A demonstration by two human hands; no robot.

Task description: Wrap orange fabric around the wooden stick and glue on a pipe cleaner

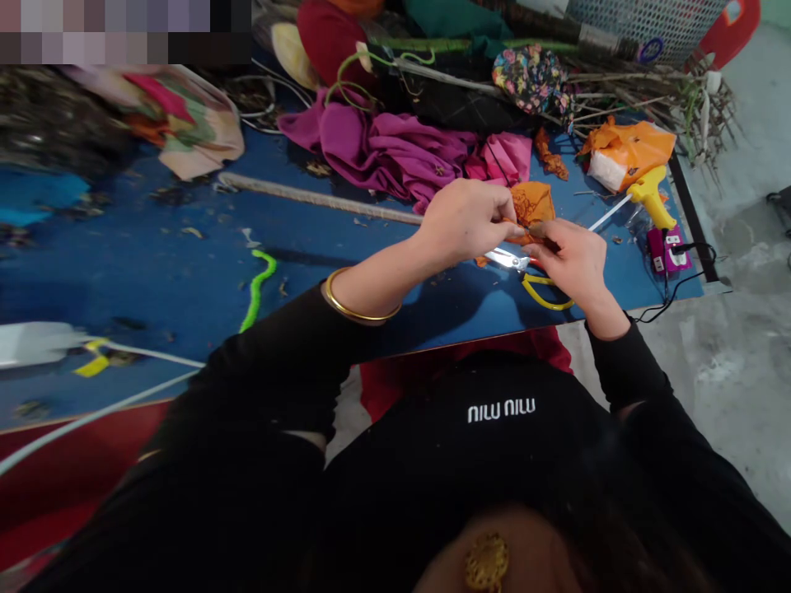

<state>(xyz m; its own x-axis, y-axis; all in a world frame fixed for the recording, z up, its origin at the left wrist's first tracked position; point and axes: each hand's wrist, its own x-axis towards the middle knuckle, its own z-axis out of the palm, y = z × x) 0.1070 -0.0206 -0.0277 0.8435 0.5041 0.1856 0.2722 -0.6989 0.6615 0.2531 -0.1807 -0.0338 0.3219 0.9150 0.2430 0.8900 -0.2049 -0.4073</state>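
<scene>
We see two bare hands at work over a blue desk [210, 255], close together near its front edge, both pinching a piece of orange cloth [536, 200]. The left hand [463, 218], a gold bangle [362, 306] on its wrist, grips the near side of the cloth between thumb and fingers; the right hand [576, 257] pinches it from the other side, thumb and fingertips bent inward. The cloth sits between the two, its wider part spread beyond the fingertips.

Just below the hands we find scissors [507, 259] on the desk, blades pointing left and a yellow handle loop beside the right hand; we cannot tell whether that hand touches them. A long rod [327, 200] runs across the desk, its right end hidden behind the left hand. Behind it we note bunched purple cloth [395, 156], with pink cloth [505, 156] at its right.

To the right of the hands lie a yellow glue gun [653, 198], a white stick at its front, and an orange packet [643, 152] behind it. A purple socket block [671, 254] with a black plug stands near the desk's right edge. To the left, we spot a bright green strip [258, 284], partly hidden by the black sleeve [284, 354].
</scene>
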